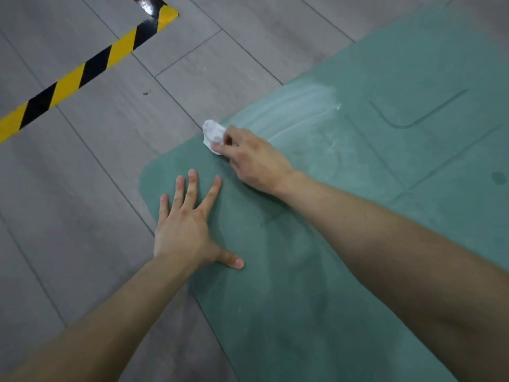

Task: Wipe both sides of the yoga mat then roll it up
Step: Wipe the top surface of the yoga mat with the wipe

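Slippage of the flat teal-green rubber yoga mat across the smooth grey wood-look plank floor is the likeliest trouble. The mat lies unrolled, and a hard stroke could drag or buckle its rounded corner if the left hand, pressing flat with straight, spread fingers just inside that corner, lifts or lightens. The right hand pinches a small crumpled white paper wipe in curled fingers right at the mat's farther edge. From there the wad could run onto the floor, pick up grit and smear it back, or it could shred, as it looks thin for so wide a surface. Pale chalky streaks beside the wipe suggest residue that may be spread about rather than lifted, and a small dark round spot near the right border could be missed. The mat runs out of frame at top right and bottom, so how much remains unwiped cannot be judged. Its underside is hidden, and whether the wipe is damp is impossible to tell. Yellow-and-black striped hazard tape crosses the floor well apart.
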`<state>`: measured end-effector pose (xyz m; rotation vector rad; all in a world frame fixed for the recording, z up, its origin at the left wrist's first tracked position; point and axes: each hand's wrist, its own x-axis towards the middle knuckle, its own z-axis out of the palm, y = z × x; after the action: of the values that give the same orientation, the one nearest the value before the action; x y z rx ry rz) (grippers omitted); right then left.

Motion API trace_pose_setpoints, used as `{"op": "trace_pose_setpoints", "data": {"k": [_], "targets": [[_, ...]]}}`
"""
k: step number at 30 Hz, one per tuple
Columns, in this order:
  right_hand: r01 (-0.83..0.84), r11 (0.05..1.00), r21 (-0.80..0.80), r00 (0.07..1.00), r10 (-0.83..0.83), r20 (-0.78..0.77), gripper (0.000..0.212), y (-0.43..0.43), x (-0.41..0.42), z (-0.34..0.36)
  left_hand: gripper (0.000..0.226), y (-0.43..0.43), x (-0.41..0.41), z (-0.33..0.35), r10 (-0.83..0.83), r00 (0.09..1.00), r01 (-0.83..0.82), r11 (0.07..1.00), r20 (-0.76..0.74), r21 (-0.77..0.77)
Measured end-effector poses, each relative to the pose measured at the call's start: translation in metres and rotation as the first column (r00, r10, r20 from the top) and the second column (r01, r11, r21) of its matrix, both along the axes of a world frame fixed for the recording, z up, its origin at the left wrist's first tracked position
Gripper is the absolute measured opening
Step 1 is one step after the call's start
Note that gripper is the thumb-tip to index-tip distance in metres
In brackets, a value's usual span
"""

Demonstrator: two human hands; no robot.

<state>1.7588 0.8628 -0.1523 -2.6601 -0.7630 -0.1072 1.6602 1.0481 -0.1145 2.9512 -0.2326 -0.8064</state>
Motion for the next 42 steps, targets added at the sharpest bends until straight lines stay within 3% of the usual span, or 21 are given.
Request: {"op": "trace_pose_setpoints", "data": {"k": [2, 4, 6, 9, 11, 13, 14, 16, 18, 20, 22, 24, 27, 29, 31, 33, 34, 36, 38, 40, 42], "targets": [[0.256, 0.966, 0.023, 0.965, -0.257, 0.051, 0.044, -0.049, 0.024, 0.0, 0.175, 0.001, 0.0, -0.001, -0.004, 1.0, 0.004, 1.0, -0.005, -0.014], [0.613, 0.79, 0.017, 0.788, -0.613, 0.067, 0.043, -0.109, 0.045, -0.001, 0.175, 0.002, 0.0, -0.003, -0.001, 1.0, 0.001, 1.0, 0.005, -0.023], [0.739, 0.671, 0.061, 0.67, -0.741, 0.039, 0.041, -0.128, 0.052, -0.005, 0.176, 0.001, 0.0, -0.002, 0.0, 1.0, 0.0, 1.0, 0.003, -0.02], [0.553, 0.822, 0.138, 0.83, -0.557, -0.004, 0.032, -0.056, 0.028, 0.002, 0.177, 0.0, 0.001, -0.002, -0.001, 1.0, 0.001, 1.0, 0.004, -0.02], [0.162, 0.972, 0.17, 0.987, -0.16, -0.024, 0.029, 0.002, -0.011, 0.003, 0.177, 0.0, 0.002, -0.002, -0.004, 1.0, 0.004, 1.0, 0.005, -0.018], [-0.108, 0.984, 0.143, 0.993, 0.113, -0.027, 0.034, 0.015, -0.038, 0.008, 0.177, 0.002, 0.001, -0.002, -0.003, 1.0, 0.004, 1.0, 0.012, -0.015], [-0.094, 0.98, 0.173, 0.995, 0.095, 0.001, 0.032, -0.004, -0.033, 0.01, 0.176, 0.003, 0.001, -0.001, 0.0, 1.0, 0.0, 1.0, 0.009, -0.022], [0.257, 0.942, 0.216, 0.963, -0.267, 0.019, 0.027, -0.071, -0.01, 0.009, 0.175, 0.002, -0.001, -0.001, 0.003, 1.0, -0.003, 0.999, 0.006, -0.039], [0.677, 0.725, 0.127, 0.731, -0.682, -0.002, 0.032, -0.144, 0.006, 0.012, 0.175, 0.001, 0.0, -0.002, 0.001, 1.0, -0.001, 0.999, 0.004, -0.041], [0.798, 0.59, 0.128, 0.598, -0.8, -0.04, 0.038, -0.158, 0.003, 0.014, 0.176, 0.0, 0.001, -0.002, 0.003, 1.0, -0.003, 0.999, -0.004, -0.042], [0.693, 0.701, 0.168, 0.719, -0.69, -0.082, 0.031, -0.102, -0.025, 0.015, 0.177, -0.001, 0.002, -0.001, 0.006, 1.0, -0.006, 0.999, -0.005, -0.044], [0.335, 0.917, 0.215, 0.942, -0.319, -0.107, 0.03, -0.03, -0.069, 0.013, 0.177, 0.0, 0.002, -0.001, 0.002, 1.0, -0.002, 0.999, 0.002, -0.037], [-0.094, 0.979, 0.181, 0.989, 0.112, -0.094, 0.034, -0.014, -0.108, 0.014, 0.176, 0.001, 0.002, -0.003, 0.002, 1.0, -0.001, 0.999, 0.014, -0.033], [0.17, 0.978, 0.123, 0.985, -0.167, -0.031, 0.033, -0.082, -0.092, 0.011, 0.176, 0.001, 0.002, -0.003, 0.007, 1.0, -0.007, 0.999, 0.005, -0.036], [0.593, 0.803, 0.054, 0.802, -0.595, 0.04, 0.036, -0.157, -0.086, 0.013, 0.177, 0.001, 0.002, -0.004, 0.011, 1.0, -0.011, 0.999, 0.012, -0.033], [0.777, 0.625, 0.073, 0.623, -0.78, 0.049, 0.038, -0.187, -0.097, 0.012, 0.177, 0.001, 0.003, -0.004, 0.006, 1.0, -0.006, 1.0, 0.01, -0.023], [0.796, 0.599, 0.088, 0.598, -0.801, 0.042, 0.038, -0.175, -0.108, 0.011, 0.178, 0.0, 0.003, -0.003, 0.002, 1.0, -0.002, 1.0, 0.001, -0.016], [0.675, 0.724, 0.145, 0.736, -0.675, -0.054, 0.037, -0.113, -0.14, 0.008, 0.178, -0.002, 0.004, -0.001, 0.001, 1.0, -0.001, 1.0, -0.016, -0.004], [0.344, 0.922, 0.177, 0.938, -0.328, -0.114, 0.037, -0.042, -0.183, 0.008, 0.178, -0.001, 0.004, 0.001, 0.008, 1.0, -0.008, 1.0, -0.011, -0.01], [0.08, 0.987, 0.138, 0.991, -0.064, -0.117, 0.033, -0.016, -0.208, 0.018, 0.177, 0.002, -0.001, 0.003, 0.016, 1.0, -0.015, 1.0, 0.007, -0.025], [0.216, 0.97, 0.112, 0.964, -0.194, -0.179, 0.02, -0.054, -0.199, 0.017, 0.173, 0.007, -0.012, 0.005, 0.037, 0.998, -0.034, 0.997, 0.051, -0.064]]}}
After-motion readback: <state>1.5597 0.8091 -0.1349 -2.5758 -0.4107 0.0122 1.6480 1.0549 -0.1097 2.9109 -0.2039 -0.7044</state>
